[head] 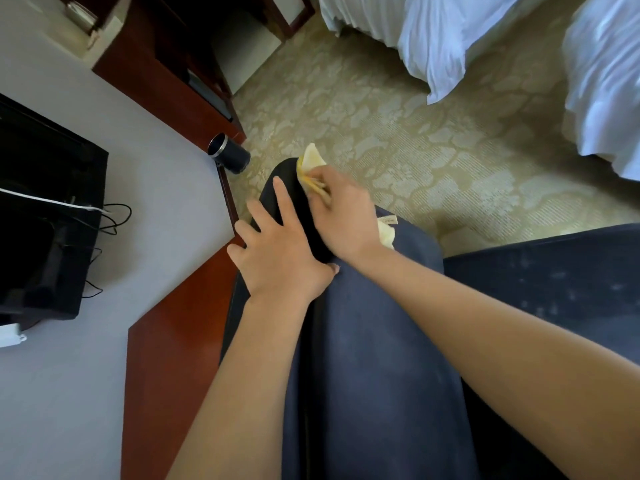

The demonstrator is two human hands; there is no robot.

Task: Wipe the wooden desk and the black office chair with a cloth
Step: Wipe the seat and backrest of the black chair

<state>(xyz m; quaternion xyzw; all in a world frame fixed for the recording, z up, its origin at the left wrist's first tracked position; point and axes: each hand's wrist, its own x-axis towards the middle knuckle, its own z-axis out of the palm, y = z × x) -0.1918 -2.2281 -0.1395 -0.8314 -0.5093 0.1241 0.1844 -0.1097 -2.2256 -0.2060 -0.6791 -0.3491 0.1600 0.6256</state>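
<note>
While the flat left hand (280, 258) steadies the office chair (308, 220), the right hand (343, 209) clutching the yellow cloth (313, 159) should press evenly.

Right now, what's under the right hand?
A yellow cloth, pressed on the black chair; its ends show past the right hand. The cloth's middle is covered.

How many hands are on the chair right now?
2. The left hand rests flat on the black office chair; the right hand, just beside it, grips the yellow cloth against the chair.
</note>
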